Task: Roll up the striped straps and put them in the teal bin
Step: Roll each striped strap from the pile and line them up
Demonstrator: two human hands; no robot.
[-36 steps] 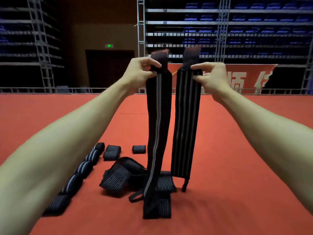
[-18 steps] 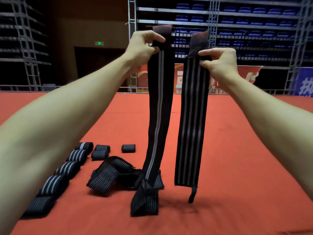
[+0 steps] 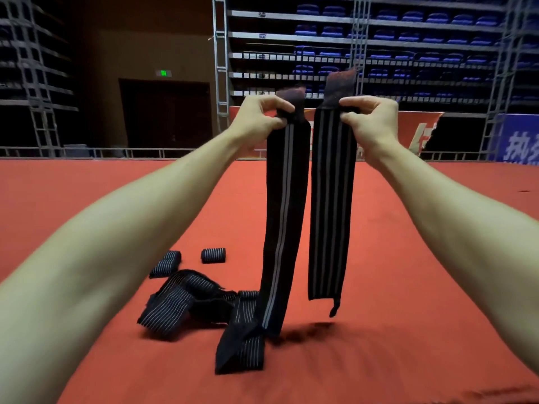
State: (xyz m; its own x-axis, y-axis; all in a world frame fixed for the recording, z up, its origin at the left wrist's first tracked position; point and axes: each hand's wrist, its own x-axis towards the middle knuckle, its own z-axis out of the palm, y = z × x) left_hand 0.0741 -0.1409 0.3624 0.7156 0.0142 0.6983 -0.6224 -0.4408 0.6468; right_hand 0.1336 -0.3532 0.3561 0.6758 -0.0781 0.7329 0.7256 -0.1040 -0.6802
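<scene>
**2 striped straps held up, 1 in each hand**

- Left hand (image 3: pixel 259 118): raised out in front. Thumb and curled forefinger pinch the top of the left strap (image 3: pixel 284 214), just under its dark reddish end patch. The other fingers are tucked in.
- Right hand (image 3: pixel 369 121): same posture. Thumb and fingertips pinch the top edge of the right strap (image 3: pixel 331 199), and the remaining fingers are curled.
- The hands are near each other but apart. The straps hang side by side with a narrow gap between them.
- Left strap: black with 2 pale stripes showing, slightly twisted. Its lower end reaches the red mat (image 3: pixel 408 330) and lies there in a crumpled fold.
- Right strap: black with several thin pale stripes, hanging flat and straight. Its bottom edge is clear of the mat, and a thin tab (image 3: pixel 334 309) dangles from 1 corner.
- Loose straps (image 3: pixel 186 301): a tangled, unrolled heap on the mat, just beside the left strap's floor end.
- Rolled strap (image 3: pixel 213 255): lies beyond the heap. More rolls (image 3: pixel 166 263) sit to its left, partly hidden by the left forearm, so I cannot tell how many.
- Background: metal scaffold racks (image 3: pixel 221 53) holding blue seats, and a green exit sign (image 3: pixel 163 73) above a dark doorway.
</scene>
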